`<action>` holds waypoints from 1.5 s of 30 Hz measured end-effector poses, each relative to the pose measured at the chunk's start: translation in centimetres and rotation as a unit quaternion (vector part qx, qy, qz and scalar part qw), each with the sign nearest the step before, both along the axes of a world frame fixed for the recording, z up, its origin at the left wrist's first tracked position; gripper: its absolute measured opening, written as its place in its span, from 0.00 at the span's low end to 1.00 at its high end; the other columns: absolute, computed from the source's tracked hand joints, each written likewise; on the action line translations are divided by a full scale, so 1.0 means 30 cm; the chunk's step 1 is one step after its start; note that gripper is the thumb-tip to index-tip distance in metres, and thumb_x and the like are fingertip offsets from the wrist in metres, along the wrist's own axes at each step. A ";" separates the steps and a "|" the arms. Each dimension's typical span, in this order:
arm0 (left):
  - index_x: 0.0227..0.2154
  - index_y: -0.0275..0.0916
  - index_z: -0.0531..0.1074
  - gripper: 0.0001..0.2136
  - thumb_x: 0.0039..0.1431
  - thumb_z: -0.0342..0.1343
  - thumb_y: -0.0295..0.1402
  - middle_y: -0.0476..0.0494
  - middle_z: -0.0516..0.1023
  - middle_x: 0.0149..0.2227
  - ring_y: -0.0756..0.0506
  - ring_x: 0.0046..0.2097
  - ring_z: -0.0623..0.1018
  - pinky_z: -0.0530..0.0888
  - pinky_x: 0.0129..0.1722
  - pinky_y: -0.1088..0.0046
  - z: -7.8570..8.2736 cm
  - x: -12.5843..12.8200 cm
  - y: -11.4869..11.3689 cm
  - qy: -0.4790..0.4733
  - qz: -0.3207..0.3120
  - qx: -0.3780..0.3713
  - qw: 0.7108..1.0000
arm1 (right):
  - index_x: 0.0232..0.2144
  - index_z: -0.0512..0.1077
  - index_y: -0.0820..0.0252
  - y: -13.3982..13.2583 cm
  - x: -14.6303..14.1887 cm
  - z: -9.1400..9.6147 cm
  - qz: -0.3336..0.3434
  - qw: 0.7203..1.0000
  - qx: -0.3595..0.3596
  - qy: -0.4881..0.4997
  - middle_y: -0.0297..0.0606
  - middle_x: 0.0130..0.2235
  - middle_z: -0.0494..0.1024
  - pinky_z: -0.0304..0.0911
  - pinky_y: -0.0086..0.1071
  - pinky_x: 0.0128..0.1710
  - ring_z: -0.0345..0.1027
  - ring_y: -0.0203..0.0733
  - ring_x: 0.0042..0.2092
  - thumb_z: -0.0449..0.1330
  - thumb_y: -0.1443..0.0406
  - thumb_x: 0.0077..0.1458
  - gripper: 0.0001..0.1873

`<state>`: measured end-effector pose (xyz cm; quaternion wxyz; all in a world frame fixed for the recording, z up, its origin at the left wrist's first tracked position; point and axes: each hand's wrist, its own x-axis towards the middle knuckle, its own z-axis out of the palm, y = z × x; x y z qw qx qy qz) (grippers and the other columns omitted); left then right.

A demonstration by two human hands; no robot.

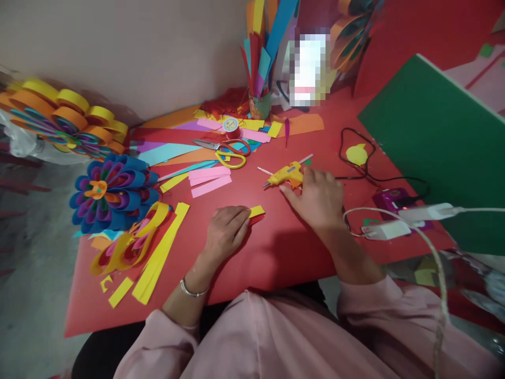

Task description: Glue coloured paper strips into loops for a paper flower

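Observation:
My left hand (226, 229) rests on the red board (276, 252), fingers curled down on a small yellow and red paper strip (256, 212) that sticks out past the fingertips. Just right of it, my right hand (317, 197) lies over the handle of a yellow hot glue gun (284, 175). The gun lies on the board with its nozzle pointing left. The fingers are around its grip, partly hiding it.
Pink strips (210, 180), scissors (224, 150), a tape roll (231, 125) and a cup of paper strips (260, 102) lie behind. Layered paper flowers (112, 192) and yellow strips (158, 252) fill the left. A green sheet (445, 142), black cable (366, 168) and white charger (389, 229) sit right.

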<state>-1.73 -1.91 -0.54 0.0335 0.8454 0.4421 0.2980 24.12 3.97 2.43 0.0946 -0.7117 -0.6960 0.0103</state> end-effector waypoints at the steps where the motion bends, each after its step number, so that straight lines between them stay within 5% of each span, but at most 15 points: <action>1: 0.52 0.41 0.76 0.11 0.71 0.55 0.30 0.39 0.84 0.48 0.42 0.48 0.83 0.76 0.48 0.61 -0.001 0.000 -0.002 0.000 0.003 -0.001 1.000 | 0.56 0.71 0.69 0.007 -0.005 0.008 -0.010 1.000 -0.016 -0.009 0.59 0.47 0.80 0.57 0.44 0.44 0.68 0.62 0.50 0.56 0.46 0.65 0.33; 13: 0.52 0.40 0.75 0.10 0.70 0.56 0.32 0.39 0.83 0.45 0.42 0.45 0.81 0.74 0.44 0.63 -0.002 0.019 -0.008 0.022 0.019 0.021 0.999 | 0.46 0.77 0.66 0.062 0.036 -0.047 0.020 1.000 -0.010 0.018 0.55 0.44 0.78 0.60 0.42 0.42 0.68 0.58 0.47 0.61 0.47 0.62 0.27; 22: 0.49 0.41 0.77 0.10 0.68 0.56 0.32 0.39 0.82 0.43 0.42 0.45 0.81 0.75 0.45 0.63 -0.012 0.015 -0.015 -0.005 0.037 0.010 0.999 | 0.50 0.74 0.57 0.007 0.072 0.007 0.054 0.997 0.013 0.058 0.44 0.39 0.81 0.55 0.36 0.34 0.72 0.50 0.38 0.59 0.47 0.62 0.23; 30: 0.44 0.42 0.77 0.07 0.65 0.58 0.31 0.42 0.82 0.39 0.44 0.41 0.81 0.75 0.43 0.64 0.002 0.034 -0.009 0.000 0.014 0.038 0.999 | 0.50 0.74 0.60 -0.002 0.056 -0.005 0.154 0.988 0.025 0.002 0.46 0.42 0.81 0.53 0.38 0.36 0.72 0.52 0.42 0.60 0.57 0.62 0.18; 45: 0.44 0.43 0.76 0.06 0.66 0.57 0.32 0.41 0.82 0.39 0.43 0.42 0.82 0.77 0.43 0.63 -0.011 0.027 -0.005 0.003 0.019 0.013 1.000 | 0.52 0.74 0.61 -0.001 0.058 -0.026 0.195 0.980 0.027 -0.016 0.46 0.42 0.81 0.53 0.39 0.38 0.71 0.52 0.42 0.59 0.62 0.60 0.19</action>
